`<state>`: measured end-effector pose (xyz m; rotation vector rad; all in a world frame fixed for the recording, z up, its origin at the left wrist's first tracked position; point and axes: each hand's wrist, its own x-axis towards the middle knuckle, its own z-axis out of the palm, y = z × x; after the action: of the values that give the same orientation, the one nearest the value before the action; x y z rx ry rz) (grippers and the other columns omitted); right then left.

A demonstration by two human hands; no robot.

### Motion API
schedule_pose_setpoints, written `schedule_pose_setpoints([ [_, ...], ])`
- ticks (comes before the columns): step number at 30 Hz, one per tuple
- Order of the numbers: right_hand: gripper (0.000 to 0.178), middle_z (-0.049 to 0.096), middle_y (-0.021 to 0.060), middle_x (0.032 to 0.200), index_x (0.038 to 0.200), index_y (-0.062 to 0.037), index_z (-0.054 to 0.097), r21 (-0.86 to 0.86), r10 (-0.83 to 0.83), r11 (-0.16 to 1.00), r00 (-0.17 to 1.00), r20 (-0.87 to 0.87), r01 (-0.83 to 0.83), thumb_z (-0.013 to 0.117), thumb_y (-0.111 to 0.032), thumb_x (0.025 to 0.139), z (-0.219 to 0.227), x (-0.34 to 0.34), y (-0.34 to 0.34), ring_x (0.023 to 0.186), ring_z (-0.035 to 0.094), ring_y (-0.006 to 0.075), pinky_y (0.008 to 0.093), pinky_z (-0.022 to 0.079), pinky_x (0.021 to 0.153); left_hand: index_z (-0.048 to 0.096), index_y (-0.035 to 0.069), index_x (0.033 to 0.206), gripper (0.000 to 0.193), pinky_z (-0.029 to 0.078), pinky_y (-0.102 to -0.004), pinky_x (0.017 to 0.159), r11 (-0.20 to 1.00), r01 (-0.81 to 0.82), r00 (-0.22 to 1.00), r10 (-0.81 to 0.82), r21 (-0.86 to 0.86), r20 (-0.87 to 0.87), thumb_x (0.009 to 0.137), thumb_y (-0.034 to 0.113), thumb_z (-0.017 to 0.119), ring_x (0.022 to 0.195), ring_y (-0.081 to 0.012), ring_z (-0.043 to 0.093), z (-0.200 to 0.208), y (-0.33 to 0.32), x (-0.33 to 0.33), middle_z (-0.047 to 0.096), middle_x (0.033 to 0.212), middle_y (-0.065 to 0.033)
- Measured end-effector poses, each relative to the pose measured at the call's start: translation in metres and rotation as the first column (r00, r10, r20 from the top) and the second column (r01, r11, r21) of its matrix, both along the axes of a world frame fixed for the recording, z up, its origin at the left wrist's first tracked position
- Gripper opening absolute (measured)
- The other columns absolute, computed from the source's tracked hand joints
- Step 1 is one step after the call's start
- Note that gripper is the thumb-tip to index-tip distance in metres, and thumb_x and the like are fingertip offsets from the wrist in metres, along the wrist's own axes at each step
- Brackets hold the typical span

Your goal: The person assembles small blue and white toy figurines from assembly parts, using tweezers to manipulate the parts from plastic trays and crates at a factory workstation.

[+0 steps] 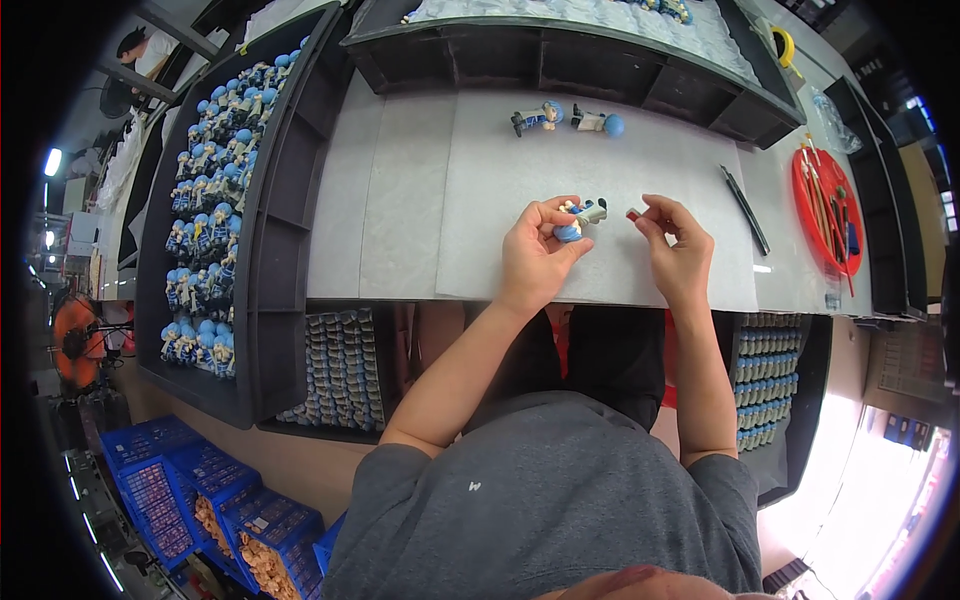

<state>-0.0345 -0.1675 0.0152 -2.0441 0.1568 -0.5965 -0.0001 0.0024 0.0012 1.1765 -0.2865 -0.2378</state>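
Over the white sheet on the table, my left hand (540,250) grips a small blue-haired figurine (570,230) between thumb and fingers, its head toward me and its legs pointing to the right. My right hand (680,245) is a short way to the right, apart from the figurine. Its thumb and fingertips pinch a small red piece (633,214), too small to name exactly. Beyond my hands, two similar items lie on their sides: a figurine in blue (538,118) and another figurine (598,122) with its round blue head to the right.
A black tray (270,200) of several figurines stands at the left, with another black tray (560,60) along the back. To the right lie a black pen (745,210) and a red dish (800,195) holding brushes. Blue crates (150,500) stand at lower left.
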Motion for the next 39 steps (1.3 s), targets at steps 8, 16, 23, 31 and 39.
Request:
schedule_pose_setpoints([
  [8,0.024,0.062,0.0048,0.072,0.097,-0.0016,0.059,0.239,0.125,0.964,0.992,-0.007,-0.12,0.063,0.005,0.074,0.015,0.012,0.049,0.064,0.057,0.0089,0.022,0.047,0.062,0.047,0.0,0.09,0.031,0.05,-0.0248,0.08,0.998,-0.055,0.999,0.055,0.024,0.0,0.068,-0.012,0.066,0.097,-0.0158,0.056,-0.009,-0.005,-0.001,0.049,0.115,-0.0139],
  [16,0.028,0.06,0.007,0.069,0.095,-0.0031,0.047,0.133,-0.004,0.991,0.986,0.168,-0.019,0.063,0.006,0.074,0.011,0.018,0.041,0.063,0.058,0.0114,0.0233,0.045,0.057,0.046,-0.001,0.087,0.031,0.051,-0.0234,0.076,0.994,-0.073,0.996,0.077,0.086,-0.041,0.068,-0.011,0.067,0.092,-0.0141,0.057,-0.002,-0.007,0.003,0.052,0.111,-0.0145],
  [23,0.022,0.058,0.0085,0.07,0.088,-0.0021,0.045,0.122,-0.078,0.99,0.995,0.06,0.071,0.061,0.004,0.075,0.004,0.024,0.034,0.065,0.059,0.014,0.0257,0.045,0.059,0.046,-0.001,0.086,0.029,0.052,-0.0239,0.076,0.993,-0.075,0.993,0.082,0.086,-0.083,0.069,-0.011,0.067,0.091,-0.015,0.057,0.002,-0.004,0.0,0.053,0.107,-0.0159],
  [31,0.021,0.057,0.0086,0.07,0.085,-0.0012,0.043,0.122,-0.025,0.992,0.991,0.131,0.008,0.059,0.008,0.076,0.006,0.026,0.041,0.064,0.059,0.015,0.0264,0.046,0.058,0.047,-0.002,0.087,0.028,0.051,-0.0257,0.078,0.996,-0.083,0.989,0.085,0.026,-0.118,0.069,-0.01,0.068,0.092,-0.0164,0.057,0.001,-0.005,0.008,0.053,0.107,-0.0166],
  [39,0.02,0.057,0.0099,0.07,0.085,-0.0012,0.043,0.013,0.064,0.998,0.989,0.13,-0.066,0.058,0.008,0.075,0.005,0.021,0.048,0.062,0.058,0.0185,0.0283,0.046,0.056,0.049,0.0,0.087,0.028,0.05,-0.0247,0.079,0.997,-0.074,0.981,0.077,0.021,-0.176,0.069,-0.008,0.069,0.091,-0.0162,0.057,0.009,-0.002,0.003,0.055,0.106,-0.0166],
])
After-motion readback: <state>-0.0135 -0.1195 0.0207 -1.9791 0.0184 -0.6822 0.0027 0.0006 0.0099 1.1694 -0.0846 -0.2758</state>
